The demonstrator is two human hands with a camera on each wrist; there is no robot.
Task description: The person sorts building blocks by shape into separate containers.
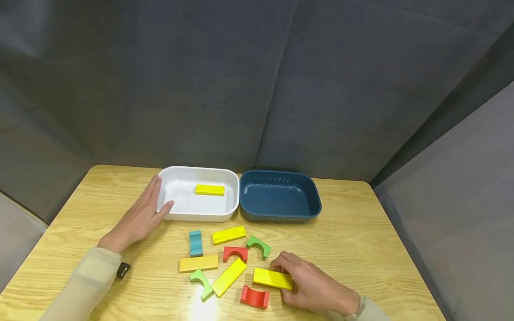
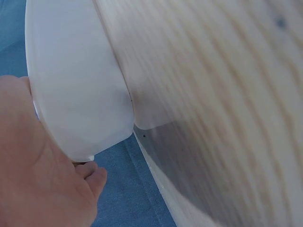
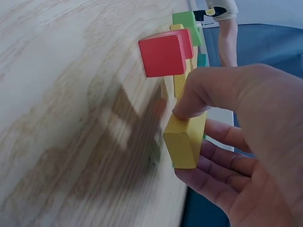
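Note:
My right hand [image 1: 315, 285] pinches a yellow rectangular block [image 1: 270, 278] between thumb and fingers at the right side of the scattered blocks. In the right wrist view the end of that yellow block [image 3: 182, 149] faces the camera, with a red block [image 3: 163, 56] beyond it. With fairly straight fingers, my left hand [image 1: 138, 220] rests against the left end of a white plastic tray [image 1: 201, 217], thumb at its front rim. Inside this tray lies one yellow block [image 1: 209, 190]. The left wrist view shows the tray's white wall [image 2: 80, 80] beside the palm.
A dark blue tray [image 1: 281, 218] stands against the white one's right side. Before them lie red arches [image 1: 254, 298], green arches [image 1: 259, 246], a blue arch [image 1: 195, 243], yellow blocks [image 1: 229, 277] and an orange-yellow block [image 1: 198, 264]. Grey cloth [image 1: 201, 89] hangs behind the wooden table [image 1: 353, 236].

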